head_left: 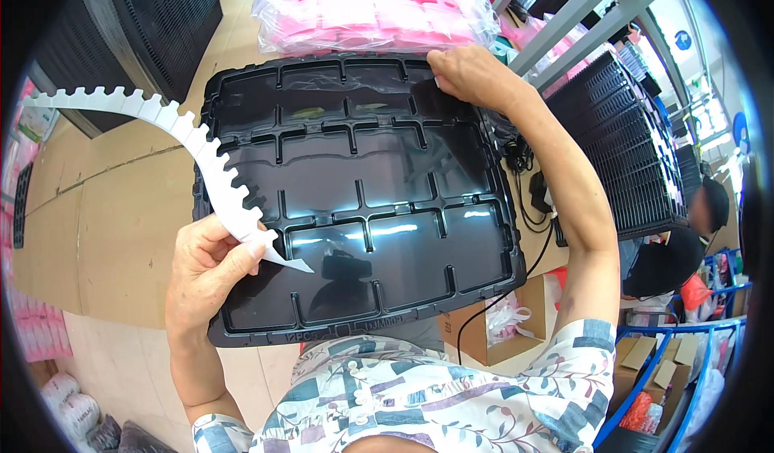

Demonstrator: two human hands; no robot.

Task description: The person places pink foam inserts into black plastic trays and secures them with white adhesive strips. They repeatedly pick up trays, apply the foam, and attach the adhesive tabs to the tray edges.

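Note:
A long white strip with notched, tooth-like edges (179,130) curves from the far left down over the left side of a black plastic tray (363,229). My left hand (211,268) pinches this strip between thumb and fingers near its pointed end, above the tray's near left part. The tray is shallow, with raised ribs and glossy flat compartments, and its near edge lies by my body. At its far right corner, my right hand (477,76) is closed over the rim; the fingertips are partly hidden.
Tall stacks of black trays stand at the far left (165,26) and at the right (617,151). Beyond the tray lies a clear bag of pink items (375,10). Black cables (528,183) run beside it. An open cardboard box (492,332) sits below right; a person bends farther right.

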